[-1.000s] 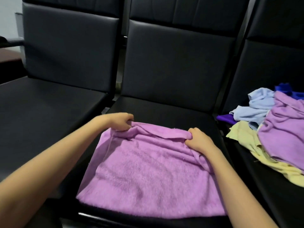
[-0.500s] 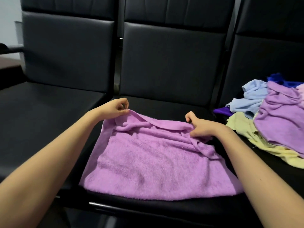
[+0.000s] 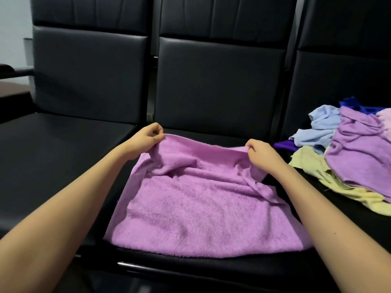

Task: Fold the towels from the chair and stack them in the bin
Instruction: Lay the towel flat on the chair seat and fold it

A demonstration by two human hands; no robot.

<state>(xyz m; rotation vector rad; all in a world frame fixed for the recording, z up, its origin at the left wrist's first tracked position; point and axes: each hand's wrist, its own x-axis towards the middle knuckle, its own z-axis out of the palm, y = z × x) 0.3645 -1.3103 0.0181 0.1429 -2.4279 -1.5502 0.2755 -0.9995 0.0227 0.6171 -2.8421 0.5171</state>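
1. Black, shiny padding is covering three chairs standing side by side in a row: the left chair (image 3: 63, 157), the middle chair (image 3: 213, 92) and the right chair (image 3: 342, 81).
2. Their tall backs are filling the top of the frame, and a bit of pale wall (image 3: 12, 28) is showing in the upper left corner.
3. One dark armrest (image 3: 9, 68) is poking in at the left edge, and a brown tabletop (image 3: 10, 92) is sitting just under it.
4. One silver bar (image 3: 131, 265) is shining below the front of the middle seat, low in the frame.
5. One pink-purple towel (image 3: 201, 210) is lying spread out on the middle seat, in the centre of the frame.
6. Two bare arms are reaching in from the bottom corners.
7. The left hand (image 3: 146, 138) is pinching the towel's far left corner between its thumb and curled fingers.
8. The right hand (image 3: 260, 154) is gripping the far right corner, with its fingers curled round the cloth.
9. Both hands are holding the far edge up off the seat. It is sagging a little between them, and loose folds are bunching up under it.
10. One messy pile is lying on the right chair, at the right edge of the frame.
11. Six colours are showing in that pile: a light blue towel (image 3: 323, 125), a purple towel (image 3: 359, 155), a yellow towel (image 3: 315, 168), a dark blue cloth (image 3: 351, 103), a deep violet cloth (image 3: 285, 144) and a pale pink cloth (image 3: 386, 117).
12. I cannot tell if each colour is just one towel.
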